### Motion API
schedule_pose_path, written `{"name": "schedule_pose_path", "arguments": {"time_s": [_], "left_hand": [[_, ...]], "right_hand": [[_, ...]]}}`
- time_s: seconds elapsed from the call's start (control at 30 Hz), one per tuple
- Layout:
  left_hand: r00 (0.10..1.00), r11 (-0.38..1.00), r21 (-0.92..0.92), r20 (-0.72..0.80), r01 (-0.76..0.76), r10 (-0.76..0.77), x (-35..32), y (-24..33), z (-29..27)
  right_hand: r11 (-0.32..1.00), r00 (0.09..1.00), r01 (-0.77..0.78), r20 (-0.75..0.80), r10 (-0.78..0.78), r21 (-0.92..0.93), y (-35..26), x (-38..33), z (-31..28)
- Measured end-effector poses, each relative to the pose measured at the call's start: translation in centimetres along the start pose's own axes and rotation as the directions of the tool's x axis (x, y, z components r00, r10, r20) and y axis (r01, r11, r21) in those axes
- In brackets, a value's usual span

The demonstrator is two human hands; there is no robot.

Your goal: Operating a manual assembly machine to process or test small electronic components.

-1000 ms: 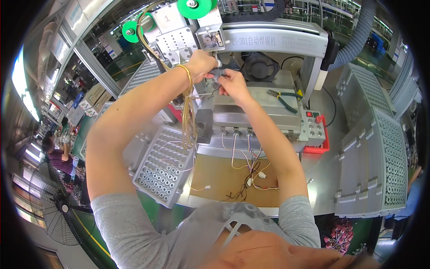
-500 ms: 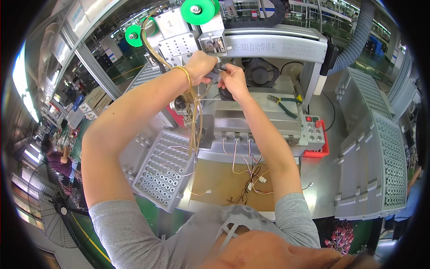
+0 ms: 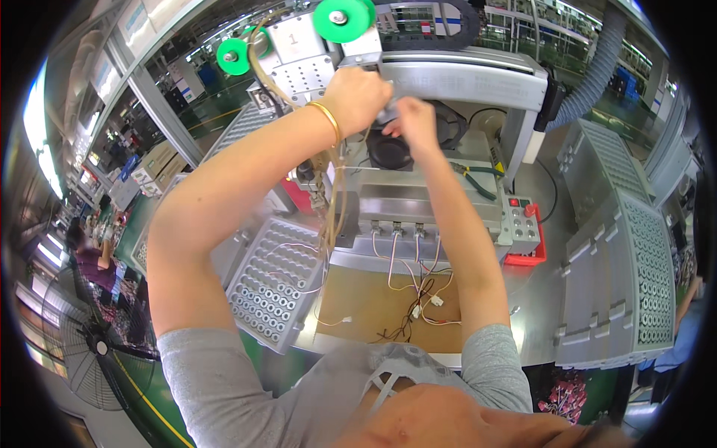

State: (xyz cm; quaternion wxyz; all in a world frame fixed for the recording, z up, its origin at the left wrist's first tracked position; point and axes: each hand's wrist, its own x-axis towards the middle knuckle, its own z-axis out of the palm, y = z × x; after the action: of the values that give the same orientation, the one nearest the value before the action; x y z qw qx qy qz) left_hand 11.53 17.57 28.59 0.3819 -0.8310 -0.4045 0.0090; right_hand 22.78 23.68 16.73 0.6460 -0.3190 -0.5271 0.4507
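Observation:
My left hand (image 3: 357, 97) is closed at the front of the soldering machine's head, under a large green spool (image 3: 337, 19). A blurred grey piece (image 3: 388, 109) shows beside its fingers; its kind cannot be made out. Just to the right, my right hand (image 3: 416, 123) has curled fingers smeared by motion, and whatever they may hold is hidden. It hovers above a round black part (image 3: 390, 151) on the machine. A smaller green spool (image 3: 232, 57) sits on the left of the head, beside a white numbered block (image 3: 293, 39). Tan tubes (image 3: 334, 209) hang below my left wrist.
Green-handled pliers (image 3: 478, 181) lie on the machine top near a control box (image 3: 522, 224). Wires with white connectors (image 3: 437, 301) lie on a brown board (image 3: 358, 295). A tray of round parts (image 3: 269, 287) stands left, stacked trays (image 3: 616, 261) right. A floor fan (image 3: 101, 347) stands lower left.
The machine head with its green spools has shifted slightly right. Both my hands moved right with it, my left one also a little up. The grey piece between them has shifted up and right.

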Motion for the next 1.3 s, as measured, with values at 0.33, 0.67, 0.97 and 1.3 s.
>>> {"name": "schedule_pose_path", "arguments": {"time_s": [0.33,0.67,0.97,1.3], "left_hand": [[0.508,0.564,-0.74,-0.349,0.367,-0.787,-15.0,-7.0,0.5],[0.725,-0.773,-0.624,0.585,0.116,-0.363,-15.4,-18.2,21.4],[0.857,-0.867,-0.438,0.515,0.239,-0.024,-12.0,-18.7,20.1],[0.552,-0.364,-0.92,0.382,0.147,-0.742,-11.4,-18.2,18.8]], "right_hand": [[0.986,0.992,-0.075,0.089,0.088,-0.147,-3.2,1.1,-2.3],[0.728,0.965,-0.008,-0.196,-0.174,-0.686,-4.4,-12.1,-12.8],[0.25,0.917,-0.219,-0.286,-0.277,-0.943,0.6,-19.2,-25.0],[0.069,0.945,-0.231,-0.241,-0.22,-0.97,7.1,-18.8,-25.9]]}}
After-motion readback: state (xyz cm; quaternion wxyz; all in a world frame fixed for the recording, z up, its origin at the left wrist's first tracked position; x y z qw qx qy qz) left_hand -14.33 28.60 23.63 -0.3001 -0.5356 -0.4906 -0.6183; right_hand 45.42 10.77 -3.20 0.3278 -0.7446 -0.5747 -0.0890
